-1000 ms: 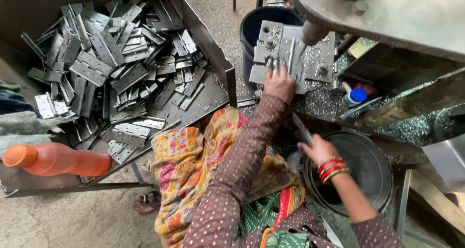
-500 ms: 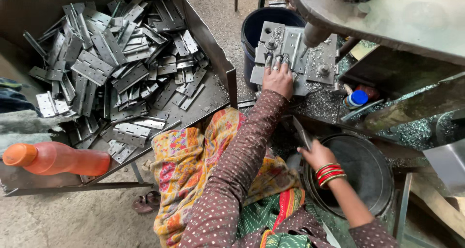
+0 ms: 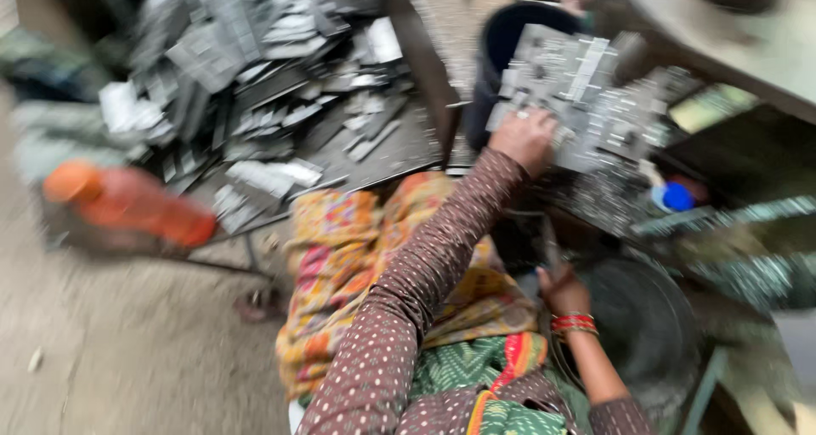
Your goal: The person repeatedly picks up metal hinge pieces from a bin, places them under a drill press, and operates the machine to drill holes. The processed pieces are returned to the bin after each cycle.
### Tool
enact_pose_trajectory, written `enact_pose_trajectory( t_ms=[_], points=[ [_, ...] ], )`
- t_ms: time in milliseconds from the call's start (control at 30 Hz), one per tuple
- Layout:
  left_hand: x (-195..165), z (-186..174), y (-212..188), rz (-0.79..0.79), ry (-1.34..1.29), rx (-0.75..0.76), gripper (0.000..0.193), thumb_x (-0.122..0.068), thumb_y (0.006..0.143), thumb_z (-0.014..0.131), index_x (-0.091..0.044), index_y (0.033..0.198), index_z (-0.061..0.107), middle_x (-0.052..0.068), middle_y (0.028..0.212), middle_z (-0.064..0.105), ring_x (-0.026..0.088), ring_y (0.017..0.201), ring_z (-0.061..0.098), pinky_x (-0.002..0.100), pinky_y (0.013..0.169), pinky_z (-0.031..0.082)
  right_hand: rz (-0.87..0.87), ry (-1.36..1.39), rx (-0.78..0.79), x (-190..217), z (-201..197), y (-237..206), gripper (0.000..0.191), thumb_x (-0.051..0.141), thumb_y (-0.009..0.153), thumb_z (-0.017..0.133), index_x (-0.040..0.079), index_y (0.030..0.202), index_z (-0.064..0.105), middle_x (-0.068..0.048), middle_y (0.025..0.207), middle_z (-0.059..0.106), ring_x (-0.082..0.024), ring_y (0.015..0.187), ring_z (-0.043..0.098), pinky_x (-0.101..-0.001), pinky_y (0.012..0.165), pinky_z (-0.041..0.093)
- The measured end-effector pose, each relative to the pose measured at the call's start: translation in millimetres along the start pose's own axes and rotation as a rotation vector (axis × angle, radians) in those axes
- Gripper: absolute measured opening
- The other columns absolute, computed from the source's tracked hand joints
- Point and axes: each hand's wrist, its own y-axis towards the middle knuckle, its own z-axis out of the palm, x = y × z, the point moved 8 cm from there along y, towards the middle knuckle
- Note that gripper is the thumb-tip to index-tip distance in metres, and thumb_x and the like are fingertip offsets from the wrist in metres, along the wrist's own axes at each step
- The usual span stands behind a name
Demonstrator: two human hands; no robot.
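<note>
A: Where are the hands sitting at this moment?

B: The left hand (image 3: 525, 137) is reaching forward and resting on the near edge of the die plate (image 3: 578, 95), fingers curled down onto the metal. The frame is blurring, so whether it is pinching a part there cannot be told. The right hand (image 3: 561, 292) is hanging low beside the round pan (image 3: 646, 324), closing around a thin dark strip (image 3: 548, 244) that is pointing upward.

A: How is the plate looking?

B: It is showing as a grey, blocky steel slab with raised ribs and bolt heads, lying tilted under the press arm (image 3: 722, 27) and just in front of the dark bucket (image 3: 518, 35). Fine metal chips are covering the surface below it.

A: What is good practice for the step in hand?

B: As a judgement: keeping the left fingertips on the plate's near edge only, clear of the zone under the press arm, is looking safest. Seating any part flat against the ribs before letting go should be giving a true fit. Keeping the strip upright and away from the chips should be preventing snags.

A: Anything else nearby?

B: A tray (image 3: 399, 146) of cut grey strips is standing to the left, and an orange bottle (image 3: 127, 201) is lying at its near left corner.
</note>
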Motion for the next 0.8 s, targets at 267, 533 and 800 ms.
enact_pose_trajectory(
  t_ms=[267,533,800],
  points=[
    [190,-95,-178,-0.454,0.228,-0.376,0.037,-0.023,0.088,0.060,-0.017,0.125,0.065,0.011,0.122,0.064,0.032,0.109,0.060,0.045,0.093,0.049,0.150,0.186,0.266,5,-66,6,0.054,0.052,0.087,0.072,0.000,0.083,0.057,-0.015,0.054,0.055,-0.028,0.040,0.057,-0.0425,0.042,0.045],
    [410,-143,-233,-1.090,0.384,0.151,0.085,-0.060,0.096,0.054,-0.012,0.158,0.023,0.014,0.166,0.019,0.032,0.151,0.022,0.055,0.125,0.015,0.243,0.212,0.319,-12,-60,29,0.041,0.041,0.083,0.077,0.001,0.088,0.065,-0.012,0.054,0.053,-0.024,0.042,0.053,-0.0404,0.044,0.043],
    [485,-205,-224,-1.176,0.482,-0.063,0.093,-0.067,0.088,0.062,-0.016,0.155,0.022,0.017,0.161,0.024,0.037,0.148,0.023,0.055,0.121,0.020,-0.052,0.137,0.304,-47,-29,75,0.036,0.027,0.076,0.086,-0.001,0.080,0.065,-0.010,0.060,0.061,-0.018,0.057,0.060,-0.0346,0.060,0.049]
  ],
)
